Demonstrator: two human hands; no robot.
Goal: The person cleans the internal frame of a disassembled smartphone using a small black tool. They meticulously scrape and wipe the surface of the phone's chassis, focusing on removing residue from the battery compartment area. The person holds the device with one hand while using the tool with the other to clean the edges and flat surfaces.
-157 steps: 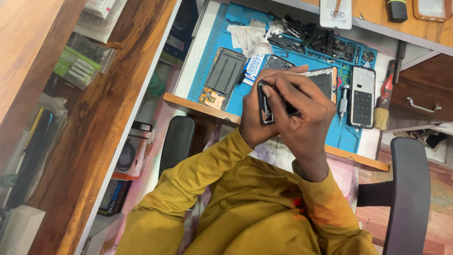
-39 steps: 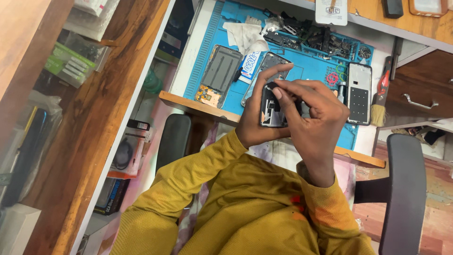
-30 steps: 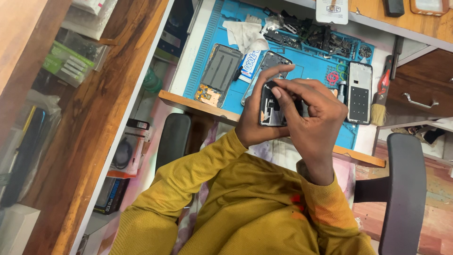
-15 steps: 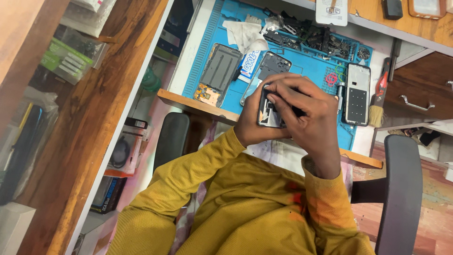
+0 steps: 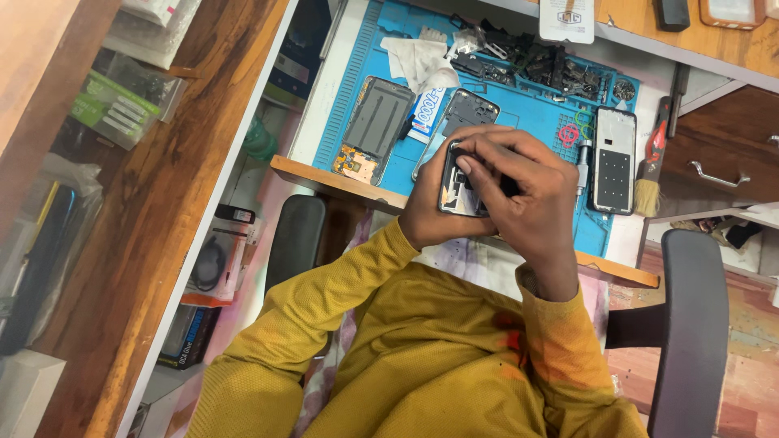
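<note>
Hands first: my left hand is cupped round the lower-left side of an opened phone body, fingers curled shut on its edge, holding it up just right of the frame's middle, over the near edge of the worktop. My right hand comes over the top of it, fingers bent and pressed down on the phone's upper right part. Looks like there's something small and dark under those fingertips, but I honestly can't tell what it is or whether they're pinching it.

Going outward, behind the hands there's a blue repair mat across the upper middle of the frame. On it, left of the hands, lies a phone frame with a grey back, and just beside that a small white tube and another dark phone shell, partly hidden by my fingers. A crumpled white cloth sits further up. Right of the hands there's a black phone panel lying flat, and a brush with a red handle at the mat's right edge. Pile of dark small parts along the top. Wooden shelf runs down the left side, black chair arm lower right.
</note>
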